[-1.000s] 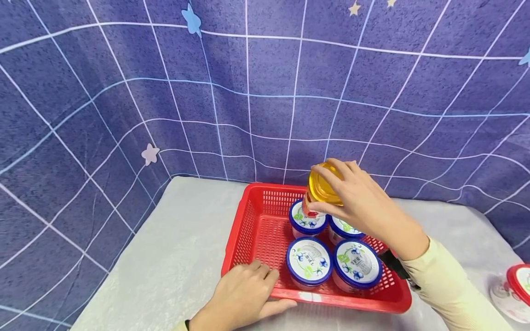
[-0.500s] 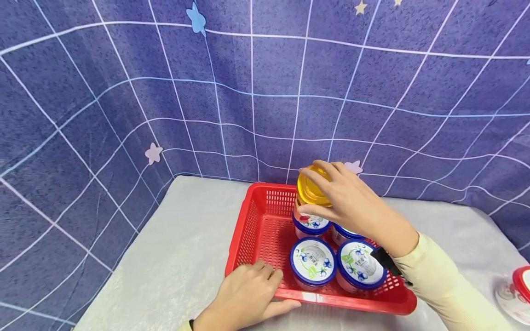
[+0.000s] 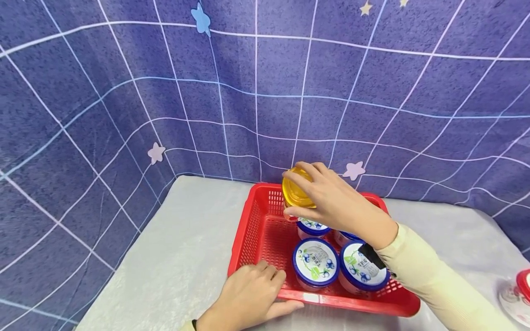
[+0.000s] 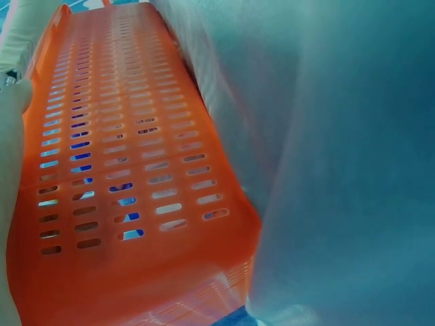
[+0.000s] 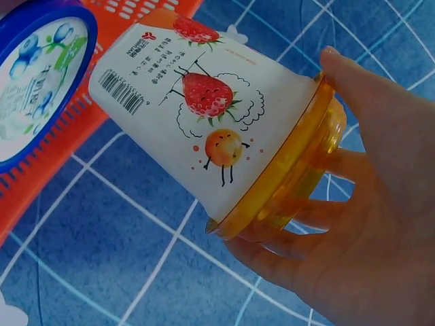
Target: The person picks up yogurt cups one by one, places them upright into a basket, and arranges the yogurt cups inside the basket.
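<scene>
My right hand [image 3: 337, 197] grips a yogurt cup [image 5: 204, 115] by its clear yellow lid [image 3: 295, 191], fingers and thumb spread round it. Strawberries and a barcode are printed on its white side. The cup is above the back of a red slotted plastic basket [image 3: 238, 236], left of the back blue-lidded cup [image 3: 313, 225], which it partly covers. My left hand [image 3: 250, 294] holds the basket's front rim near its left corner, fingers curled over the edge and thumb along the outside. The basket's outer wall [image 4: 129, 258] fills much of the left wrist view.
Blueberry cups with blue lids [image 3: 316, 263] stand upright in the basket's middle and right; the right forearm partly hides some. A red-lidded cup [image 3: 515, 299] is at the far right on the grey-covered table [image 3: 186, 230]. A blue curtain [image 3: 207, 105] hangs behind.
My right hand has carried the yellow-lidded cup leftward, from over the back blue-lidded cups toward the basket's back left. The left hand has stayed on the rim; the view has shifted slightly.
</scene>
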The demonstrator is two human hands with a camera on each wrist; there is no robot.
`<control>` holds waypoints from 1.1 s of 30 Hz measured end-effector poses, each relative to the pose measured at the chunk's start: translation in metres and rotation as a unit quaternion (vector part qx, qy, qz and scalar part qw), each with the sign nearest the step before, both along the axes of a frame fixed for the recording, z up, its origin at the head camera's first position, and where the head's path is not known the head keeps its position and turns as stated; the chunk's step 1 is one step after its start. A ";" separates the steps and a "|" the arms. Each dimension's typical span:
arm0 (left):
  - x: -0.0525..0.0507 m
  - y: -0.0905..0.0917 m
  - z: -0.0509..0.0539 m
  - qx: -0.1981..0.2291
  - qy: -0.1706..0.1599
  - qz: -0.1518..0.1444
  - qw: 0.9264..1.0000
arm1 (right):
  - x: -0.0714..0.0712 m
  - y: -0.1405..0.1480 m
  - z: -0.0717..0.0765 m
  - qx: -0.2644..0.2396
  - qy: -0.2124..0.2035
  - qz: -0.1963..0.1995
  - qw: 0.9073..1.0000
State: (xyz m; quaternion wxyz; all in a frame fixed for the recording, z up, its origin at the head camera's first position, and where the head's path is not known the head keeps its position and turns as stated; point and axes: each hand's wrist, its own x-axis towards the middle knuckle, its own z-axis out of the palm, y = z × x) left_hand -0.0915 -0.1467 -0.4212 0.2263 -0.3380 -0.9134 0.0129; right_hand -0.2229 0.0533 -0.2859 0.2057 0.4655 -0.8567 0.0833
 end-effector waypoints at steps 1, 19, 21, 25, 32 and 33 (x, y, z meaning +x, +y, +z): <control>0.000 0.000 0.000 -0.001 -0.002 0.001 1.000 | 0.000 -0.002 0.000 0.002 0.002 0.006 1.000; 0.000 0.000 -0.001 0.000 0.015 -0.003 1.000 | -0.009 -0.041 -0.008 0.056 -0.008 0.053 0.997; 0.000 0.000 0.000 -0.002 0.013 -0.002 1.000 | -0.010 -0.043 -0.009 0.063 -0.014 0.054 0.996; 0.001 -0.001 0.000 -0.004 0.016 -0.003 1.000 | -0.013 -0.046 -0.015 0.080 -0.037 0.053 0.995; 0.001 -0.001 0.000 -0.007 0.005 -0.002 1.000 | -0.021 -0.054 -0.028 0.107 -0.066 0.053 0.991; 0.001 -0.001 0.000 -0.007 0.006 -0.002 1.000 | -0.022 -0.055 -0.029 0.110 -0.068 0.054 0.990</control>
